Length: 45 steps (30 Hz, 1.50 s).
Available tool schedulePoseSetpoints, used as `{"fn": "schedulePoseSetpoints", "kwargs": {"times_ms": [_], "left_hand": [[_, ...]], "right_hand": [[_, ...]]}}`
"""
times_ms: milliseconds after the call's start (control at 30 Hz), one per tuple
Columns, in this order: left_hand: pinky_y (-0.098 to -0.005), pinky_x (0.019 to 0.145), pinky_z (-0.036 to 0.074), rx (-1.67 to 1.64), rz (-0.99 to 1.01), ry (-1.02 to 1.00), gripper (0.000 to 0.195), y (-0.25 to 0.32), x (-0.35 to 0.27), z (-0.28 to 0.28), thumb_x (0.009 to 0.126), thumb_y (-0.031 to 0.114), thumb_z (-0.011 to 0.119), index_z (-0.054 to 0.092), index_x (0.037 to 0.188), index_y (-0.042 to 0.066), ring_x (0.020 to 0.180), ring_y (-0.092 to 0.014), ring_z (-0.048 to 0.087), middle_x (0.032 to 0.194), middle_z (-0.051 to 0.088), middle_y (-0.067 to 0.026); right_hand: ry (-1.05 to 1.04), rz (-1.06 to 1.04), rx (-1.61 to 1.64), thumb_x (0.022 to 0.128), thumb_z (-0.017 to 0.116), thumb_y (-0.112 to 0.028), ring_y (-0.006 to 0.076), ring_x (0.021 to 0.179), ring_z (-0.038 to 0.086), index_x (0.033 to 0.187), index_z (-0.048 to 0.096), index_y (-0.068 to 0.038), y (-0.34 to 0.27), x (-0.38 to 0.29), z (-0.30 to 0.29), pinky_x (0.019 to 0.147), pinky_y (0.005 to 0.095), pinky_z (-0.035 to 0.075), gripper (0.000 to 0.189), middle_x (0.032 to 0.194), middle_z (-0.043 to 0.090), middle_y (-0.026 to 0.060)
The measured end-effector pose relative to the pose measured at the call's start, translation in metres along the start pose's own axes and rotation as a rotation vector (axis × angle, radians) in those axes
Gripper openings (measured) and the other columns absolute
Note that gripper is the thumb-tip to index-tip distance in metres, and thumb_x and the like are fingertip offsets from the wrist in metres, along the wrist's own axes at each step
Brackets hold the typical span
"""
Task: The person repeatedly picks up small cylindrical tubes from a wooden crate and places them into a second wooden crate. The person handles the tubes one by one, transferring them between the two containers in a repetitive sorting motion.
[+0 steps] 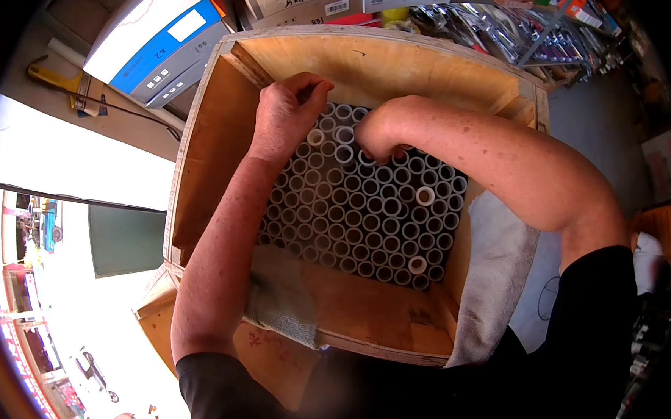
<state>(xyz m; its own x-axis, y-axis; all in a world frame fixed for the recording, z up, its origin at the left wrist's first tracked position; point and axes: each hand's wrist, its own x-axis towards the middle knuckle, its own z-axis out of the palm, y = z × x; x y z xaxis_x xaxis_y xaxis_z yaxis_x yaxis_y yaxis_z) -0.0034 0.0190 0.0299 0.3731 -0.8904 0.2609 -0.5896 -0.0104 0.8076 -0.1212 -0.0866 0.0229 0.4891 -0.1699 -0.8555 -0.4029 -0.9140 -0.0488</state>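
Observation:
Inside a deep plywood box (378, 52) many pale plastic tubes (353, 215) stand packed upright in rows, their round ends facing up. My left hand (295, 108) is raised at the box's far left, thumb and forefinger close together above the tubes; whether something small is between them I cannot tell. My right hand (380, 133) bends down over the far middle tubes, its fingertips at the rims and mostly hidden by the hand. Several rings look whiter than the rest, such as a white ring (425, 196) at the right.
A grey cloth (494, 280) hangs over the box's right wall; another cloth (285, 298) lies over the near wall. Cardboard boxes (301, 3) stand behind. A yellow-handled hacksaw (52, 78) lies at the left. Packaged metal items (492, 33) fill a rack at the back right.

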Motion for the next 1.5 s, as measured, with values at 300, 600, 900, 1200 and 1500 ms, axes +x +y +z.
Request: {"fn": "schedulePoseSetpoints", "kwargs": {"times_ms": [300,600,900,1200,1500], "left_hand": [[-0.0207,0.063,0.046,0.031,-0.029,-0.024,0.014,0.007,0.0,0.0,0.088,0.013,0.063,0.07,0.094,0.003,0.065,-0.004,0.057,0.068,0.065,-0.0008],[-0.0211,0.064,0.047,0.045,0.006,-0.03,0.014,-0.003,0.002,0.003,0.088,0.013,0.063,0.07,0.093,0.002,0.065,-0.004,0.057,0.068,0.065,-0.001],[-0.0219,0.064,0.047,0.072,0.003,-0.031,0.015,-0.002,0.0,0.003,0.088,0.014,0.063,0.07,0.093,0.002,0.066,-0.004,0.057,0.068,0.065,-0.0011],[-0.0304,0.067,0.051,0.037,0.0,-0.009,0.019,-0.007,0.0,0.004,0.082,0.021,0.066,0.07,0.091,0.005,0.065,-0.018,0.065,0.074,0.069,-0.0089],[-0.0312,0.066,0.05,0.042,-0.021,-0.029,0.019,-0.006,0.0,0.004,0.082,0.022,0.066,0.07,0.091,0.005,0.065,-0.018,0.065,0.074,0.069,-0.009]], "right_hand": [[0.002,-0.047,-0.141,0.081,0.065,-0.021,0.0212,0.078,0.065,0.113,0.064,-0.008,-0.001,-0.011,-0.01,0.067,0.0377,0.053,0.035,0.097,0.068,0.0084],[-0.281,-0.104,-0.326,0.08,0.062,-0.021,0.0244,0.092,0.064,0.109,0.067,-0.006,-0.041,-0.013,0.03,0.078,0.0403,0.051,0.033,0.107,0.067,0.0104],[-0.148,-0.174,-0.486,0.077,0.063,-0.017,0.0287,0.098,0.063,0.107,0.068,-0.005,-0.051,-0.027,0.032,0.082,0.042,0.05,0.033,0.11,0.066,0.0133],[0.148,-0.183,-0.336,0.076,0.059,-0.011,0.0302,0.097,0.063,0.105,0.068,-0.008,-0.033,-0.023,0.016,0.078,0.042,0.051,0.03,0.105,0.067,0.0131],[0.046,-0.123,-0.265,0.078,0.058,-0.01,0.0297,0.099,0.063,0.108,0.068,-0.01,-0.026,0.0,0.021,0.08,0.042,0.05,0.031,0.108,0.067,0.0119]]}}
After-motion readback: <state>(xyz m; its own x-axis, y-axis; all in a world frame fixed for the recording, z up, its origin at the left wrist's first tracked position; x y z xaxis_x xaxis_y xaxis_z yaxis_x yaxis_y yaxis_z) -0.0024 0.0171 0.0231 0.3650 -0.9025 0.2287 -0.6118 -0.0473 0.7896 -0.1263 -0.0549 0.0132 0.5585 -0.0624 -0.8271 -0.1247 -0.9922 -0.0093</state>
